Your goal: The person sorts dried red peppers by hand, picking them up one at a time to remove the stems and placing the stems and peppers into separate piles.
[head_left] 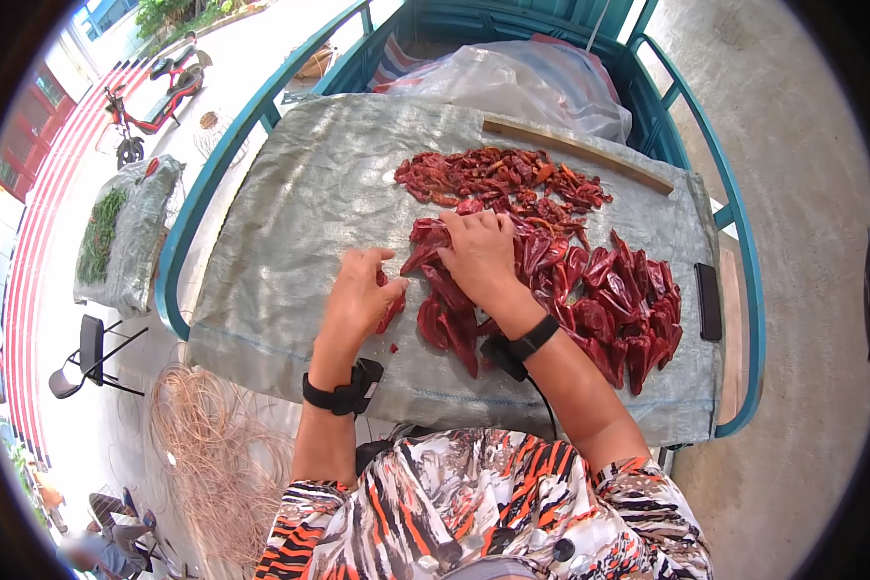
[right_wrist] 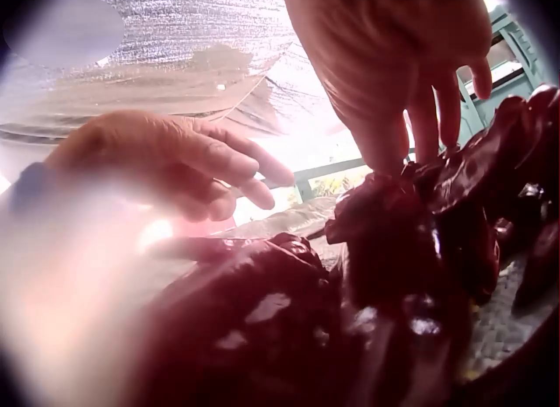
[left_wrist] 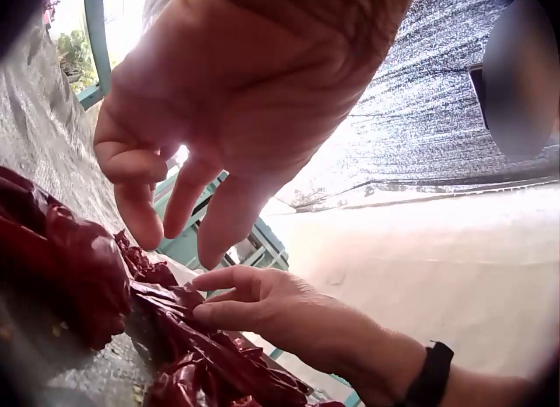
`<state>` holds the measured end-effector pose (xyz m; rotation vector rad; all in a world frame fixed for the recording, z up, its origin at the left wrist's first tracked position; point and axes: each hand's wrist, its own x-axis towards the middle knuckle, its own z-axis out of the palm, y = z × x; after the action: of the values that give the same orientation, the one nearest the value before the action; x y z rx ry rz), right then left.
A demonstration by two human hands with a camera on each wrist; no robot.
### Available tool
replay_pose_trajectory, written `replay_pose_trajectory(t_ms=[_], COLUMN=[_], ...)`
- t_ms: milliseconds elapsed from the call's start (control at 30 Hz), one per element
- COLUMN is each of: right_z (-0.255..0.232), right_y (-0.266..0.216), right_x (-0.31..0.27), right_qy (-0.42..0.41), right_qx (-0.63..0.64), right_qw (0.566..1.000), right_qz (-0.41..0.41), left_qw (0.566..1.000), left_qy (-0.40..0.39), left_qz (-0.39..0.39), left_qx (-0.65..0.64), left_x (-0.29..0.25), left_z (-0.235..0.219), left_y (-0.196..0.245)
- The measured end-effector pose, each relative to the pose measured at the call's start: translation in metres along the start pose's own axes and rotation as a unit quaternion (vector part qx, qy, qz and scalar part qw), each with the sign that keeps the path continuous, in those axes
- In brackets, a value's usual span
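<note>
Large wrinkled dried red peppers (head_left: 619, 300) lie in a loose pile on a grey-green woven sheet (head_left: 290, 213). At the pile's left part my right hand (head_left: 483, 256) rests with spread fingers; in the right wrist view its fingertips touch the top of a dark red pepper (right_wrist: 385, 215). My left hand (head_left: 353, 295) hovers left of the pile, fingers loosely bent and nothing between them in the left wrist view. A separate red pepper (head_left: 391, 307) lies beside it, partly hidden. Behind the pile is a heap of smaller, shrivelled red pieces (head_left: 498, 174).
A wooden strip (head_left: 580, 155) lies along the sheet's far edge, and a dark phone-like object (head_left: 709, 302) at its right. Blue-green cart rails (head_left: 188, 217) flank both sides. A plastic-covered bundle (head_left: 512, 82) sits in the cart bed. A folding chair (head_left: 92, 353) stands left.
</note>
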<state>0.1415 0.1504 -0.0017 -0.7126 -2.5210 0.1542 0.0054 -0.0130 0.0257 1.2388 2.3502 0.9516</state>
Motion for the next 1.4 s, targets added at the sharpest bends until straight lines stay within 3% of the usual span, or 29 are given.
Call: replay_pose_trajectory(t_ms=[67,167,267,367,467,567,667,800,867,900,1033,1133,1167,1200,1267,1367,1400], right_z=[0.002,-0.005,-0.016,-0.039,-0.041,-0.009,0.007,0.023,0.023,0.020,0.001,-0.004,0.006,-0.003,-0.004,-0.012,-0.009], right_y=[0.001,0.002,0.000,-0.012,-0.017,0.009,0.019,0.016,0.017,0.016,0.005,-0.009,-0.012,-0.022,-0.024,-0.025,-0.025], right_x=[0.003,0.005,0.008,0.017,0.017,0.020,0.017,0.015,0.015,0.016,0.024,0.025,0.023,0.020,0.015,0.012,0.009], right_qy=[-0.024,0.009,0.006,-0.076,-0.092,0.024,0.003,-0.029,-0.013,-0.005,0.055,0.014,0.033,-0.009,-0.031,-0.120,-0.118], right_qx=[-0.016,0.064,0.130,0.293,0.450,0.292,0.083,0.011,0.043,0.059,0.110,0.247,0.330,0.395,0.395,0.492,0.476], right_qw=[1.000,0.998,0.990,0.947,0.872,0.949,0.996,1.000,0.999,0.998,0.991,0.966,0.942,0.915,0.916,0.838,0.849], right_qz=[0.006,0.022,0.054,0.104,0.167,0.113,0.016,0.005,0.002,0.001,0.043,0.081,0.050,0.079,0.059,0.204,0.196], left_qw=[0.998,0.994,0.992,0.986,0.988,0.998,0.998,0.999,0.995,0.996,0.997,0.981,0.969,0.954,0.945,0.920,0.909], left_qy=[-0.020,0.005,-0.025,-0.030,0.012,0.014,0.028,0.005,-0.001,-0.044,0.018,0.058,0.063,0.068,0.026,-0.002,-0.006], left_qz=[0.013,0.073,0.073,0.092,0.055,-0.011,-0.048,0.040,0.099,0.078,-0.010,-0.058,-0.056,-0.053,-0.043,-0.078,-0.096], left_qx=[-0.058,-0.085,-0.097,-0.137,-0.144,-0.067,-0.036,-0.029,-0.018,-0.029,-0.079,-0.175,-0.232,-0.289,-0.323,-0.385,-0.406], left_x=[0.005,0.014,0.016,0.021,0.032,0.033,0.033,0.028,0.022,0.020,0.025,0.032,0.034,0.035,0.037,0.032,0.031], left_z=[0.005,0.014,0.006,0.007,0.027,0.009,0.004,0.014,0.019,0.019,0.023,0.024,0.024,0.025,0.024,0.022,0.021], left_y=[-0.006,-0.014,0.009,0.021,-0.007,-0.008,-0.009,-0.011,-0.011,-0.012,-0.007,0.005,0.008,0.009,0.001,0.001,0.003])
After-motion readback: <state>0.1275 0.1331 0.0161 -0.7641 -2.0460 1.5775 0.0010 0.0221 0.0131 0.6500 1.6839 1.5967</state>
